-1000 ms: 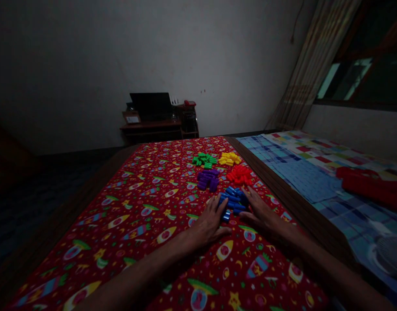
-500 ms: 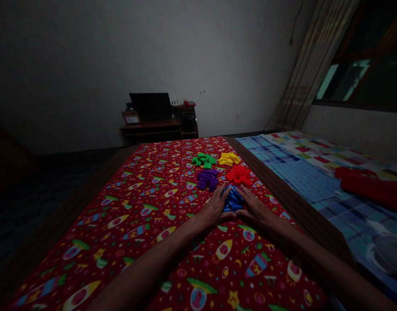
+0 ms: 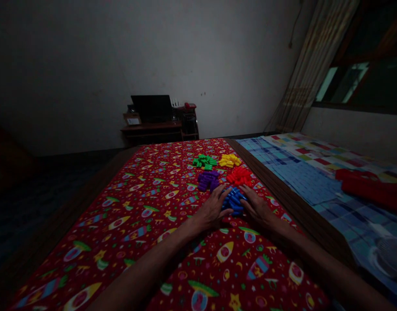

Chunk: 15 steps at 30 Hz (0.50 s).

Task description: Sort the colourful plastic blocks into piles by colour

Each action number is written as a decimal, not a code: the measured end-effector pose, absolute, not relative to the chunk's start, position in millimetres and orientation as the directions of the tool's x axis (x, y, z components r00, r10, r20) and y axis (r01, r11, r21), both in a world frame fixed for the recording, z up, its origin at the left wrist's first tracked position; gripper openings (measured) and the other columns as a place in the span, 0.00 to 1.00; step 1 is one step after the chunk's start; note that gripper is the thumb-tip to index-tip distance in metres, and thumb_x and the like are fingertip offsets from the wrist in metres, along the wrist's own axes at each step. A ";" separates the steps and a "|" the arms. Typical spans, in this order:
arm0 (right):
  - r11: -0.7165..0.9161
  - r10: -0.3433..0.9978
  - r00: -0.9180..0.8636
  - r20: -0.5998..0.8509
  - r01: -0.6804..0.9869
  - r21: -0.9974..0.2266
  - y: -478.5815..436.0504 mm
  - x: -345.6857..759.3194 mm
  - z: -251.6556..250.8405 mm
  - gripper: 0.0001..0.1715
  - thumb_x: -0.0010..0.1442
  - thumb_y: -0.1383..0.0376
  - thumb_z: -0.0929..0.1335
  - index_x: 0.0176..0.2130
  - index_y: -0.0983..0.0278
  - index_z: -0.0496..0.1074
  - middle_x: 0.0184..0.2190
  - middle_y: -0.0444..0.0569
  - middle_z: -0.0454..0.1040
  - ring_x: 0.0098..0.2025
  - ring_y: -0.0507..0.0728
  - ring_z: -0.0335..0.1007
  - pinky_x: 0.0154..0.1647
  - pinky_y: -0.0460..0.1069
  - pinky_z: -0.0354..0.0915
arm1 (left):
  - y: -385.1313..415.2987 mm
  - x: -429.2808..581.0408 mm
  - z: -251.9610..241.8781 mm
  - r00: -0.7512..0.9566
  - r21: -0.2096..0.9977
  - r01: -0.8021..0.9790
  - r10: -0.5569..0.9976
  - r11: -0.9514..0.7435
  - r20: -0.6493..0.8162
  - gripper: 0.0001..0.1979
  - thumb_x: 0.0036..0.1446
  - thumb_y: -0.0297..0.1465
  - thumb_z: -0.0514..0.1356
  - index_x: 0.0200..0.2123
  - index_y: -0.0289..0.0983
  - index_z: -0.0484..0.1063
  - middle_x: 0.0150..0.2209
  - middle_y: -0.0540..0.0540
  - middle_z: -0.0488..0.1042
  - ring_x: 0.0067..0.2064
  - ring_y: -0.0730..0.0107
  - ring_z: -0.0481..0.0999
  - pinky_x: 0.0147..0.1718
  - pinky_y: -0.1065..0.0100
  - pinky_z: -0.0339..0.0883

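Observation:
A heap of small blue cylinder-shaped pieces (image 3: 235, 202) lies on the red patterned cloth (image 3: 133, 211). My left hand (image 3: 214, 204) rests at its left side, fingers stretched out and thumb apart. On the right side of the heap is my right hand (image 3: 256, 204), its fingers also extended, touching or very near the blue pieces. Just beyond are a purple pile (image 3: 208, 180) and a red pile (image 3: 239, 176) of similar pieces. Farther back lie a green pile (image 3: 204, 162) and a yellow pile (image 3: 230, 160).
A bed with blue checked bedding (image 3: 302, 177) stands to the right, with a red cloth item (image 3: 370, 190) and a white round fan-like object (image 3: 391, 255) on it. A desk (image 3: 153, 126) with a dark monitor (image 3: 152, 108) is against the far wall.
My hands have drawn slightly apart, and the thumbs have separated at the near side of the blue heap. More of the blue pieces now shows.

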State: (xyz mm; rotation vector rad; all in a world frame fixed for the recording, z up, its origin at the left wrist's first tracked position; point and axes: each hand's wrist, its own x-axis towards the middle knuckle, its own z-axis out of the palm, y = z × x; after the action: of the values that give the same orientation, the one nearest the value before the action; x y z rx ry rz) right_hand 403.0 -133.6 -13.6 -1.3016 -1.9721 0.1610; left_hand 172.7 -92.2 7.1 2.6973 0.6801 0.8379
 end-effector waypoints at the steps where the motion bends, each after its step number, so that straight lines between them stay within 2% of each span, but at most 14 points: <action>1: 0.452 0.839 -0.152 0.523 0.730 -0.513 -130.6 406.4 -7.9 0.28 0.66 0.54 0.60 0.61 0.59 0.64 0.60 0.55 0.66 0.61 0.62 0.62 0.61 0.61 0.60 | -94.0 165.1 11.5 0.730 0.325 0.376 0.493 -0.868 0.473 0.32 0.64 0.41 0.51 0.67 0.41 0.43 0.66 0.36 0.51 0.68 0.54 0.49 0.64 0.49 0.53; 4: 0.351 0.866 0.012 0.499 0.697 -0.625 -114.1 423.1 10.0 0.26 0.64 0.51 0.60 0.52 0.62 0.73 0.51 0.55 0.74 0.52 0.62 0.71 0.54 0.58 0.66 | -93.2 130.2 22.2 0.716 0.261 0.437 0.508 -0.861 0.479 0.26 0.67 0.36 0.47 0.66 0.43 0.46 0.66 0.40 0.52 0.67 0.58 0.52 0.64 0.51 0.53; 7: 0.257 0.864 0.215 0.456 0.590 -0.765 -84.6 444.6 20.1 0.29 0.62 0.48 0.60 0.45 0.64 0.76 0.44 0.55 0.78 0.46 0.62 0.74 0.47 0.57 0.70 | -81.3 79.1 24.1 0.617 0.253 0.570 0.611 -0.782 0.496 0.24 0.68 0.36 0.44 0.65 0.41 0.48 0.66 0.40 0.53 0.66 0.59 0.54 0.63 0.52 0.54; 11: 0.194 0.797 0.504 0.334 0.310 -0.931 -39.8 460.5 12.1 0.32 0.57 0.45 0.60 0.41 0.67 0.75 0.36 0.55 0.79 0.37 0.59 0.76 0.38 0.54 0.72 | -63.6 1.0 13.8 0.339 0.291 0.776 0.759 -0.560 0.555 0.24 0.67 0.38 0.41 0.63 0.36 0.53 0.63 0.37 0.58 0.65 0.56 0.55 0.63 0.47 0.51; 13: 0.183 0.766 0.581 0.276 0.214 -0.959 -23.2 460.1 2.1 0.32 0.55 0.44 0.61 0.41 0.67 0.73 0.34 0.54 0.78 0.35 0.58 0.76 0.35 0.53 0.72 | -61.2 -34.3 8.4 0.139 0.363 0.844 0.813 -0.396 0.565 0.24 0.67 0.37 0.39 0.61 0.34 0.54 0.62 0.38 0.59 0.65 0.57 0.56 0.63 0.48 0.50; 15: 0.189 0.749 0.606 0.267 0.190 -0.963 -12.7 457.7 -8.7 0.32 0.53 0.44 0.61 0.40 0.67 0.73 0.33 0.53 0.78 0.34 0.58 0.75 0.35 0.54 0.72 | -62.8 -63.0 5.6 -0.056 0.452 0.866 0.855 -0.215 0.516 0.24 0.67 0.37 0.40 0.61 0.33 0.54 0.62 0.37 0.60 0.64 0.56 0.58 0.63 0.49 0.51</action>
State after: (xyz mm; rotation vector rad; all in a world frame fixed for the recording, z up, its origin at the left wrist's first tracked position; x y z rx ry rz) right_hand 457.7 -12.7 -8.7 -1.3573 -0.8824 0.4753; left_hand -63.0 -62.8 5.6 2.1681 1.9771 1.1638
